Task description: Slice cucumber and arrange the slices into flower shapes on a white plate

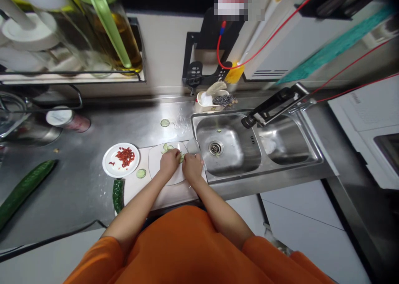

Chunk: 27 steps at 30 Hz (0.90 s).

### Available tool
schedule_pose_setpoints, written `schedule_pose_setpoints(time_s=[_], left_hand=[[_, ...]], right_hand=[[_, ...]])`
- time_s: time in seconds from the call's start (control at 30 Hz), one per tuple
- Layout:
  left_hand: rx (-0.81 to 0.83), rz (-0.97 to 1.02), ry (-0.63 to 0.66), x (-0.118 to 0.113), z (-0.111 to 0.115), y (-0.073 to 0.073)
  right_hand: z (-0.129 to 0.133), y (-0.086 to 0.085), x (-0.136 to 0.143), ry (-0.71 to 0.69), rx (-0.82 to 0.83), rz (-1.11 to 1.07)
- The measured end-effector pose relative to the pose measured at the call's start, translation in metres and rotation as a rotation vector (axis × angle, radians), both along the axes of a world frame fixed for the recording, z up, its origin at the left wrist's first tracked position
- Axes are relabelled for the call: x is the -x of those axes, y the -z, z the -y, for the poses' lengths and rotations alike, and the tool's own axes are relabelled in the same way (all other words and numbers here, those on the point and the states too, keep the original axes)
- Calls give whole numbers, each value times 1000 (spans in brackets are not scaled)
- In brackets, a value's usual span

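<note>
Both my hands are close together over a white plate (155, 158) with a thin dark rim, which rests on a pale cutting board (132, 188). My left hand (169, 164) is closed, its fingertips at pale green cucumber slices (182, 156) held between the two hands. Beside it, my right hand (192, 168) is closed with its fingertips at the same slices. More cucumber slices (167, 147) lie on the plate's far side. A grey, blade-like piece (193, 146) shows just beyond my right hand; its lower part is hidden. One loose slice (141, 174) sits on the board.
A white dish of chopped red pieces (125, 156) stands left of the board, near a cucumber piece (118, 195). A whole cucumber (26, 188) lies further left. The double sink (229, 151) and its faucet (274, 105) are at right. A bottle rack (71, 78) overhangs the counter.
</note>
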<state>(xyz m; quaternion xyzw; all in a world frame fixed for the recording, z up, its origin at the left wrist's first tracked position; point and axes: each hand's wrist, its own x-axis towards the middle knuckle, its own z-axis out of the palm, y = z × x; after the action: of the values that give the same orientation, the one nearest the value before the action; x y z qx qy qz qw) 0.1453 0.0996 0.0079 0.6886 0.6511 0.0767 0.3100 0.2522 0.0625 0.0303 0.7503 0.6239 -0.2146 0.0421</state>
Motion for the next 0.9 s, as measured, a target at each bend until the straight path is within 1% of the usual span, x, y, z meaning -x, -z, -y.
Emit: schedule_pose_setpoints(time_s=[0.13,0.27,0.43,0.57,0.63,0.7,0.77,0.83,0.9], left_hand=[[-23,4,16,0,1,0],[-44,7,30,0,3,3],[-25,3,64,1,3,5],[-22,9,74,2,3,3],[-46,36,64,4,5,0],[-101,82,26,12,11,-5],[-174,128,-49,27,21,-12],[-233,144,-138,49,36,-17],[-268,108,-230,76,53,-20]], right_hand=[[0,1,0,-14,-3,0],[1,3,-1,-18,-27,-4],[0,5,0,-22,-17,-1],[1,3,1,-40,-29,12],[2,2,0,-47,-39,21],[4,-1,-3,-57,-58,28],[7,-3,-6,-71,-74,31],[13,-5,-10,-89,-77,34],[20,-6,-13,-109,-76,36]])
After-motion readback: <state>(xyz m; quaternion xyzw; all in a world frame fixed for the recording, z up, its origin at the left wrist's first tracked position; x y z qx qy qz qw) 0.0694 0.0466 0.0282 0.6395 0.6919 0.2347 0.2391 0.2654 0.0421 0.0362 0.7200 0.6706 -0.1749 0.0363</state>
